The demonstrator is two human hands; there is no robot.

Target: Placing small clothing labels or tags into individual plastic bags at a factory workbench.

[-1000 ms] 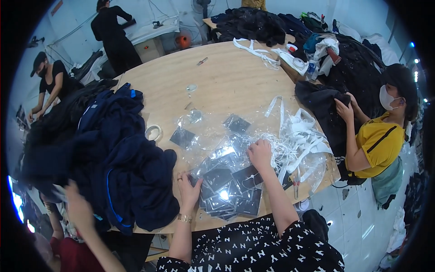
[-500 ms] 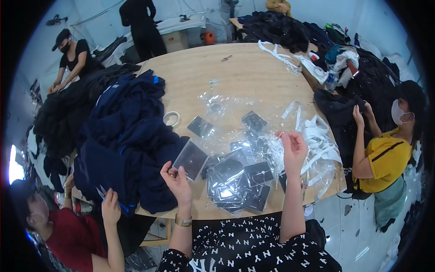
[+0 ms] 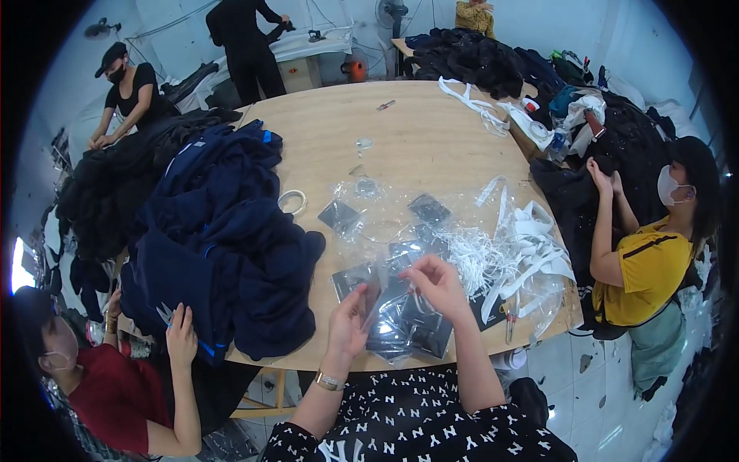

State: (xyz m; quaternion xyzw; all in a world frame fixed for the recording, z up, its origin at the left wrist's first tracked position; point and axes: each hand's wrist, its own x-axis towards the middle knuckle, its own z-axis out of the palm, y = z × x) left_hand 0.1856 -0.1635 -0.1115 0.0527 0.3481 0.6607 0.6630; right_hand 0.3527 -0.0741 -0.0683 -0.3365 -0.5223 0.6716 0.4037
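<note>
My left hand [image 3: 349,323] grips a dark card in a clear plastic sleeve [image 3: 375,296], tilted nearly edge-on above the table. Close to its upper edge, my right hand [image 3: 440,283] pinches thumb and forefinger together; whatever lies between the fingertips is too small to make out. Under both hands is a loose pile of dark square cards in shiny clear sleeves [image 3: 431,339]. A heap of thin white strings [image 3: 473,258] lies just beyond my right hand.
Navy garments [image 3: 231,223] cover the table's left side. A tape roll [image 3: 292,202], white straps [image 3: 531,246] and thread snips [image 3: 510,327] lie around. One person [image 3: 115,400] at left holds snips; another in yellow [image 3: 650,262] handles dark cloth at right.
My right hand has come from the white strings leftward to the sleeved card. My left hand has moved right and turned the card nearly edge-on.
</note>
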